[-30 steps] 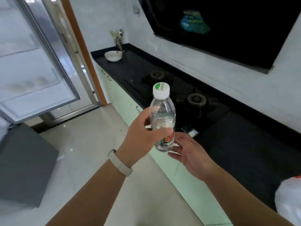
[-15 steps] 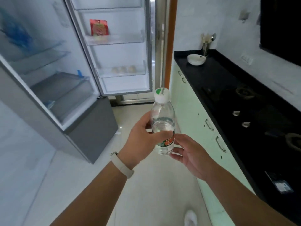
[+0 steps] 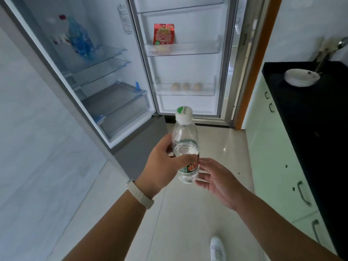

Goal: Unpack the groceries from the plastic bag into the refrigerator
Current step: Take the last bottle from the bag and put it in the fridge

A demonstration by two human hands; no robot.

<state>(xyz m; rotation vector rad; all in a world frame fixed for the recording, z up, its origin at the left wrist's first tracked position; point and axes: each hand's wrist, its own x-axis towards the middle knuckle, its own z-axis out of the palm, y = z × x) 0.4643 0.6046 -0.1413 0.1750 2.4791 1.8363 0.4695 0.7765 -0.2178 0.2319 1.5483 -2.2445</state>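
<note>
Between the two hands, a small clear water bottle (image 3: 185, 140) stands upright. The left hand (image 3: 162, 166) grips it round the middle, thumb across the label (image 3: 194, 165). The right hand (image 3: 216, 180) lies loose and spread just beside the bottle's base; I cannot tell whether its fingertips touch the plastic.

A second ago the same grip faced the black bench and its burners, with the white plastic bag at the right elbow. The view has since swung round. The open refrigerator (image 3: 120, 102) is now ahead of the hands, its door (image 3: 186, 63) straight beyond the bottle's cap (image 3: 184, 114), and the bag is out of view. I judge that the bottle is out of the bag and ready to be shelved.

Beyond the left hand a blue bag (image 3: 80, 40) sits on a glass shelf. In the door bins beyond the cap are a red packet (image 3: 163, 34) and three eggs (image 3: 185, 86).

The white cap has a green patch with a short printed word that may read "Cestbon", though I am not sure of it. The label is red and green, with its characters mostly hidden under the thumb. The packet shows a mask-like face, and none of its text is legible. A printed sticker (image 3: 124, 19) on the refrigerator's inner wall is too small to read.
</note>
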